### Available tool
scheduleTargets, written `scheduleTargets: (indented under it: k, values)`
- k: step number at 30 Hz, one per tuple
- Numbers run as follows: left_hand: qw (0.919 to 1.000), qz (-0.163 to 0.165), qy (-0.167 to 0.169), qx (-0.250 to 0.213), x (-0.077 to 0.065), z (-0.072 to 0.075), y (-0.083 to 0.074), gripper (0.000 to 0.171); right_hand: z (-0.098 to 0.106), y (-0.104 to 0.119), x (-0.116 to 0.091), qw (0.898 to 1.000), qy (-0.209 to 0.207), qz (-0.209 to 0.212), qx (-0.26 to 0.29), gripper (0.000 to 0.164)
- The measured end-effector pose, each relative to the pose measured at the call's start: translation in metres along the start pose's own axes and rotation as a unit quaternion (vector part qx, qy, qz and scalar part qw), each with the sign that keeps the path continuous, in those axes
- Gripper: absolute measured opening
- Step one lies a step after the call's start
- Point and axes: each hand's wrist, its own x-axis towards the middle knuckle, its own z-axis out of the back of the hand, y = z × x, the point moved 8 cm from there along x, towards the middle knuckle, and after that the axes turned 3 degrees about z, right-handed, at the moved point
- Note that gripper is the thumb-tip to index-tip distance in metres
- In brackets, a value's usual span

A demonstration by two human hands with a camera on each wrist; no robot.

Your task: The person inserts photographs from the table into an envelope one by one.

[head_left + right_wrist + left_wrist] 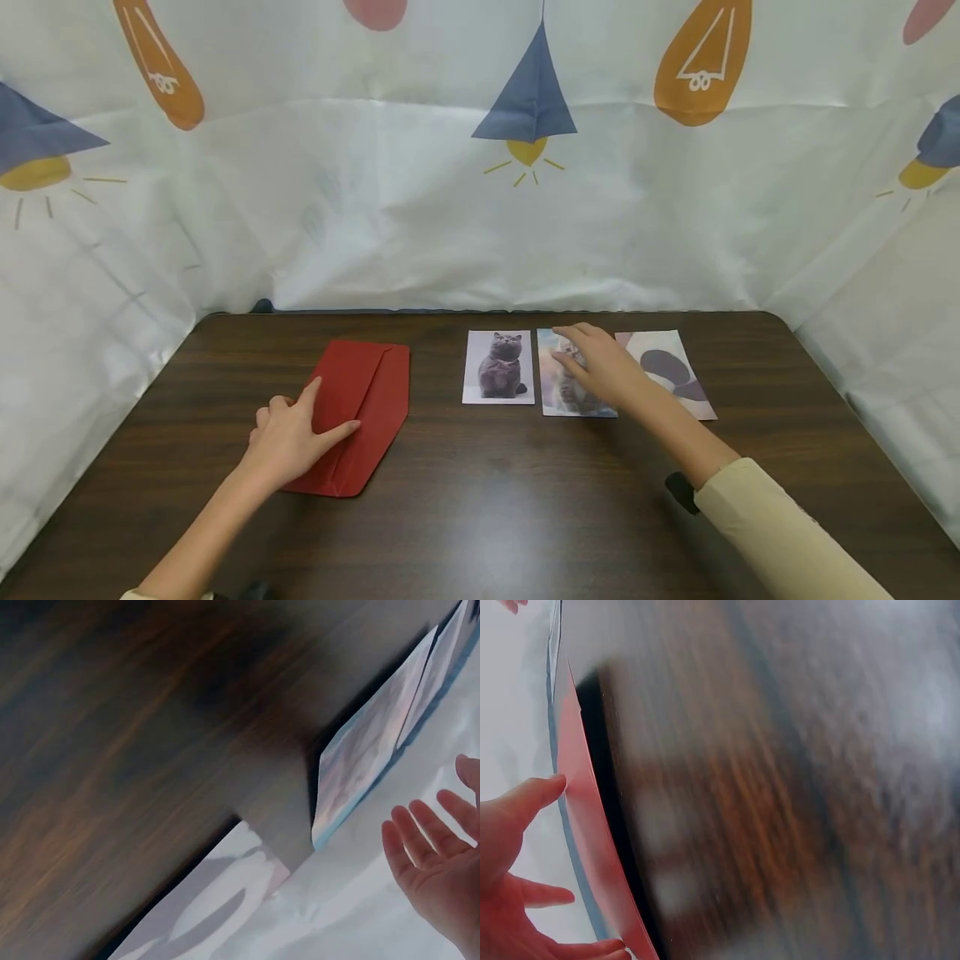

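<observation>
On the left of the table lies a red envelope point(367, 392) with its flap edge running along it. My left hand point(288, 437) is over its lower left part, thumb and fingers spread, fingertips right at the paper; the left wrist view shows the envelope point(592, 817) beside the thumb. My right hand point(603, 362) hovers over the middle card point(573, 392), a picture of a kitten, and hides part of it. Its fingers are loosely extended and hold nothing. Left of it lies a card with a grey cat point(501, 367); to the right, a card with purple-grey shapes point(667, 367), partly behind my forearm.
The dark wooden table point(480, 483) reaches to a pale patterned curtain point(420, 208) at the back and sides. A dark band point(681, 492) shows at my right wrist beside the beige sleeve point(780, 525).
</observation>
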Motion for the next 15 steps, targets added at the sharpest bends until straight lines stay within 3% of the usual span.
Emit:
scheduleTargets:
  k: [5,15]
  values:
    - [0.9999,0.001,0.012,-0.003,0.0,0.0,0.003,0.1,-0.004,-0.001,0.011,1.0,-0.003,-0.004,0.017,0.04]
    - [0.9993,-0.034,0.011,-0.003,0.002,0.0,0.003,0.098,-0.013,-0.008,0.024,0.998,0.024,-0.046,0.048,0.036]
